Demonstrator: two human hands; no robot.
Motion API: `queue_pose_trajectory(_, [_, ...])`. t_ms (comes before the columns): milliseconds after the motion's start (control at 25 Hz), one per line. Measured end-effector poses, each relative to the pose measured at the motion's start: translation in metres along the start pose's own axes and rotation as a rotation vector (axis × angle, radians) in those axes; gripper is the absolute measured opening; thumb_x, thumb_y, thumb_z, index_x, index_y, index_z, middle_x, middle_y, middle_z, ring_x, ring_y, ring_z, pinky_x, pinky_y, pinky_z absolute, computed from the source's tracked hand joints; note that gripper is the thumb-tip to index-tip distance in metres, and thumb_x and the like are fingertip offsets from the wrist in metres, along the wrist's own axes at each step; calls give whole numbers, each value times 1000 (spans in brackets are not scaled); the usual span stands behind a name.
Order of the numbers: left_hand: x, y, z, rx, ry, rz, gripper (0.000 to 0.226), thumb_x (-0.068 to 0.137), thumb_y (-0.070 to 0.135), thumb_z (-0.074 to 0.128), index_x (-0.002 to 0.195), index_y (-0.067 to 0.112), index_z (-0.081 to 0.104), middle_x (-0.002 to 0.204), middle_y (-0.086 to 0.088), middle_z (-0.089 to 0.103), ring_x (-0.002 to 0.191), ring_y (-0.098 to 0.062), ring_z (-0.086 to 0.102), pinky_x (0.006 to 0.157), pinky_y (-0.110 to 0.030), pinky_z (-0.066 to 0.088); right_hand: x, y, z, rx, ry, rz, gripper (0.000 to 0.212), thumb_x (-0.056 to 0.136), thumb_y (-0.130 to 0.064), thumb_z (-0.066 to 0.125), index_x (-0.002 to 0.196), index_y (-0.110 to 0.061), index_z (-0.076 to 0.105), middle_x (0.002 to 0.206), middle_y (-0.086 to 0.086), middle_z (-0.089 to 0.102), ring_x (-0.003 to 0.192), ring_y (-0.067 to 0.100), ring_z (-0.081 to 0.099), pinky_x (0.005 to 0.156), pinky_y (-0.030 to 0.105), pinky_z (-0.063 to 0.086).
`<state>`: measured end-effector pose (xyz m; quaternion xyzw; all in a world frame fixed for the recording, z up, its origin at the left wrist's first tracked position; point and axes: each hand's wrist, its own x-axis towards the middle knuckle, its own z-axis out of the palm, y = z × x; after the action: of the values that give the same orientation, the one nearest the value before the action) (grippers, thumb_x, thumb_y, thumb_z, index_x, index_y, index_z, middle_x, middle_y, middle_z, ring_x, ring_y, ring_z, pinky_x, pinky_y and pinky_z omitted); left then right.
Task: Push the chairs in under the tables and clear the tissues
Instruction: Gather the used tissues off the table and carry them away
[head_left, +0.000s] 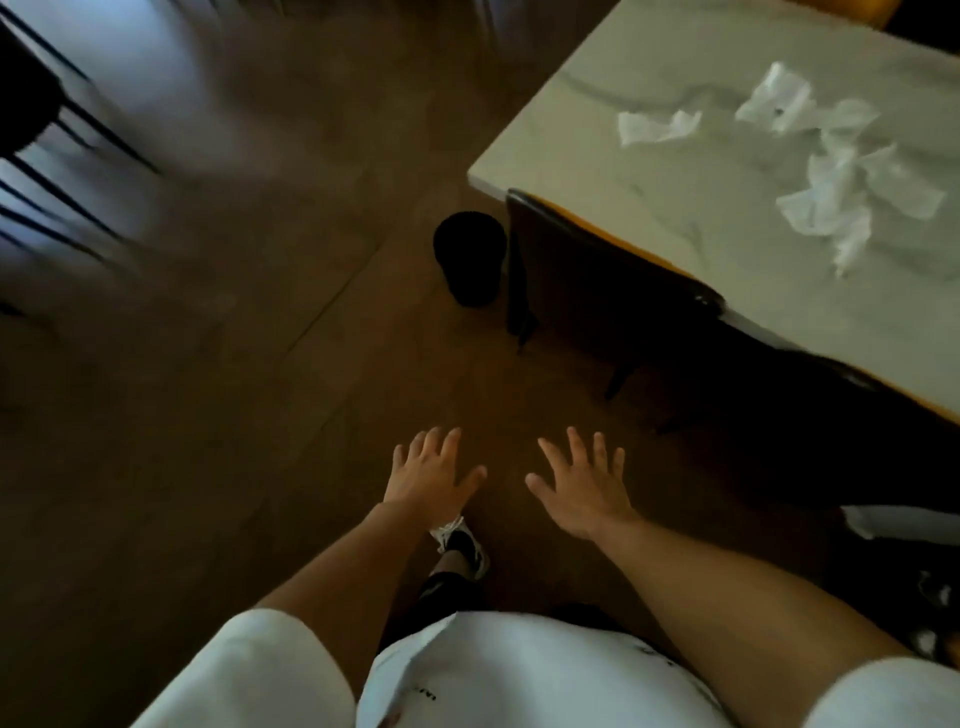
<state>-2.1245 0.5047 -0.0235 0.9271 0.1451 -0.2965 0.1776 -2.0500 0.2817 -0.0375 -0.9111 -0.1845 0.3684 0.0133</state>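
Observation:
A pale marble-look table (649, 171) fills the upper right. Several crumpled white tissues (831, 176) lie scattered on its top. A dark chair (597, 280) stands tucked against the table's near edge, its back just under the rim. A second dark chair (831, 415) further right along that edge is mostly in shadow. My left hand (431, 475) and my right hand (584, 483) hover side by side over the brown floor, palms down, fingers spread, holding nothing. Both are well short of the chair and the table.
A small black bin (470, 257) stands on the floor just left of the tucked chair. Dark chair legs (62, 135) show at the far left, blurred. My shoe (465, 545) is below my left hand. Something white (883, 522) pokes in at the right edge.

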Motion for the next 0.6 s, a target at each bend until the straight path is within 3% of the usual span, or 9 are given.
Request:
queue_pose_trajectory(160, [29,-77,-37,-112,-22,-113,87,93,76,25,161,27,0,169,-8,0,155,-31,-4,123,-58,1,56,-83,-38,13,10,26,75,94,-75,14,159,-39,4,169,4,-7,153,38,-13,120,62,-6])
queue_pose_trajectory(360, [72,-152,-96,-141,-18,-155,86,93,77,21,161,28,2,169,-9,1,155,-31,-5,123,-60,1,124,-179,-88,12,32,-35,77,94,-75,15,160,-35,4,169,5,-7,153,35,-12,120,61,-6])
queue_pose_trajectory(600, [161,-199,-184,-94,-17,-151,85,94,75,22,161,26,2,169,-10,1,155,-31,-4,123,-59,1,230,-239,-152,37,34,-55,76,96,-72,19,160,-33,6,169,6,-7,153,34,-11,121,61,-6])
